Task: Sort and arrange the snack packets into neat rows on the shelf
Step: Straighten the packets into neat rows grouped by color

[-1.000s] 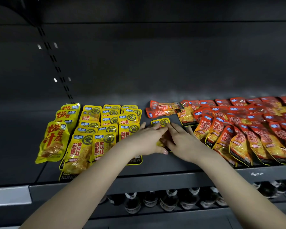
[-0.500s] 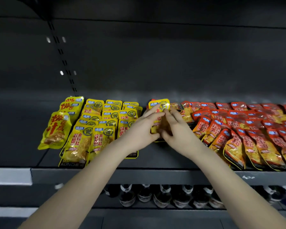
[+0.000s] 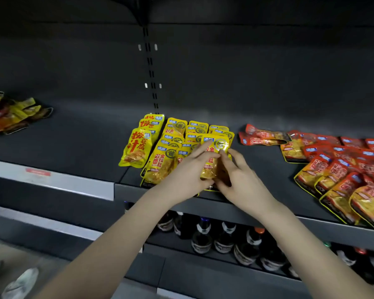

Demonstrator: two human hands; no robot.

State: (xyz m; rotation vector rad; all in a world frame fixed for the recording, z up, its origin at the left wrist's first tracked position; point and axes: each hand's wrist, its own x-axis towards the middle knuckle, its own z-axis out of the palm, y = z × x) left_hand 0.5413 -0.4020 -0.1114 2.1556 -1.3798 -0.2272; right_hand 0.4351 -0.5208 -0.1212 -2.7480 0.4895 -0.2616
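— Hands first, head view: what differs from half a second back?

— Carried leftward. Left hand (image 3: 188, 169) and right hand (image 3: 240, 180) earlier held up the yellow packet (image 3: 214, 156) near the red packets (image 3: 341, 169); now over the right edge of the yellow rows (image 3: 177, 143), above their front packets. Shelf (image 3: 73, 147) seen farther to its left than before, so a loose pile (image 3: 11, 113) now in view at far left.

— Grip?

— Both pinching the same yellow packet: left fingers (image 3: 203, 147) on its left edge, right fingers (image 3: 224, 153) at its face and lower right. Neither released. Packet upright, tilted a little, print toward the camera.

— Counts?

— Two hands, one packet held. Yellow rows: four columns, overlapped front to back; leftmost column three packets of a different print, others roughly three to five each, exact number hard to tell under the hands. Two red packets (image 3: 261, 135) lying sideways, apart, between yellow and red groups. Red group: well over a dozen, cut off at the right edge, no firm count. Loose pile: mixed yellow and red, uncountable.

— Below?

— Bottles (image 3: 222, 240) on the lower shelf, roughly ten visible, dark with pale labels. Shoe (image 3: 20, 283) at bottom left.
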